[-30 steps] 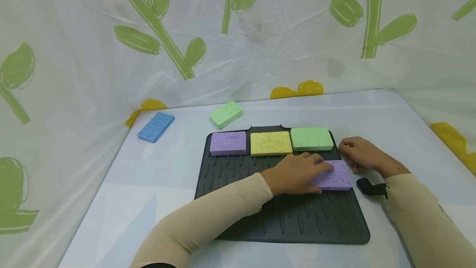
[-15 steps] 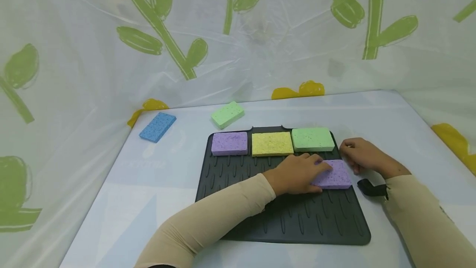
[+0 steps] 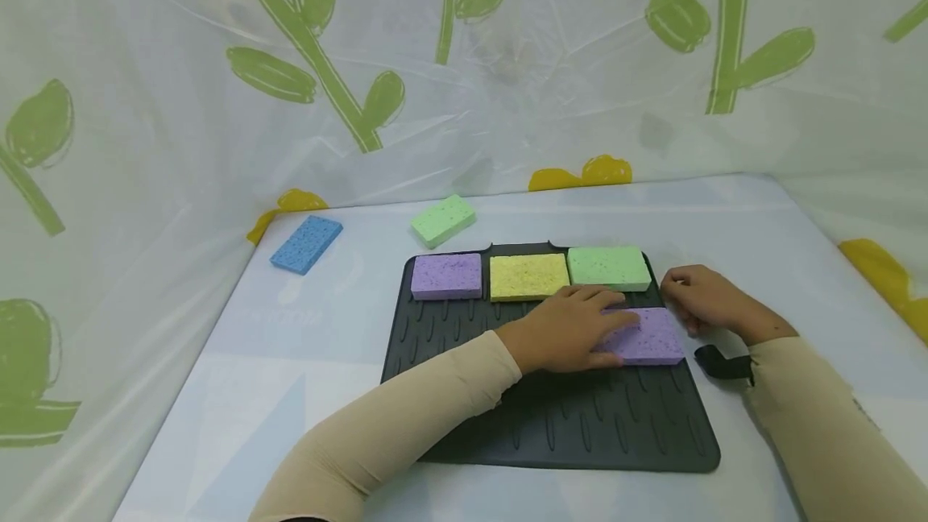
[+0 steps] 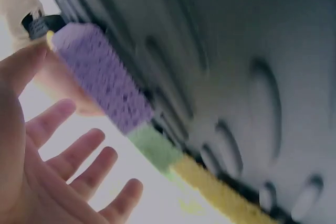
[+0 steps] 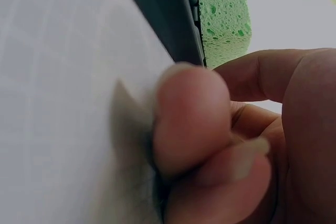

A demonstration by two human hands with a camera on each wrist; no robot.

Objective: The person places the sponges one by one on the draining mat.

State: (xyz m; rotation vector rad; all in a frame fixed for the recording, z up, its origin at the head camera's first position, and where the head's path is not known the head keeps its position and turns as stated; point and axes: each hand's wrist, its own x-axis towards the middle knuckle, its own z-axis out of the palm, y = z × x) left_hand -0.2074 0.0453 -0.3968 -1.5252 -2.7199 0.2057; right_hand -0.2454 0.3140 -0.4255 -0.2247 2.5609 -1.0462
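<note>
My left hand point(image 3: 560, 332) is over the dark ribbed mat point(image 3: 616, 425), its fingertips at the left end of a purple sponge point(image 3: 658, 337) lying near the mat's right edge. In the left wrist view the left hand's fingers are spread apart beside the purple sponge point(image 4: 102, 77), the thumb close to its near end. My right hand point(image 3: 706, 300) rests on the table along the mat's right edge, fingers loosely curled and holding nothing. Above the purple sponge, a second purple sponge point(image 3: 445, 276), a yellow sponge point(image 3: 529, 277) and a green sponge point(image 3: 607, 267) form a row.
Behind the mat, another green sponge point(image 3: 443, 221) lies at an angle on the white table point(image 3: 290, 393). A blue sponge point(image 3: 307, 245) is at the far left, close to the table edge. A patterned plastic curtain point(image 3: 544, 103) stands behind the table.
My left hand has slid slightly left and its fingers have loosened from the purple sponge, which stays in place on the mat. The right hand keeps its place.
</note>
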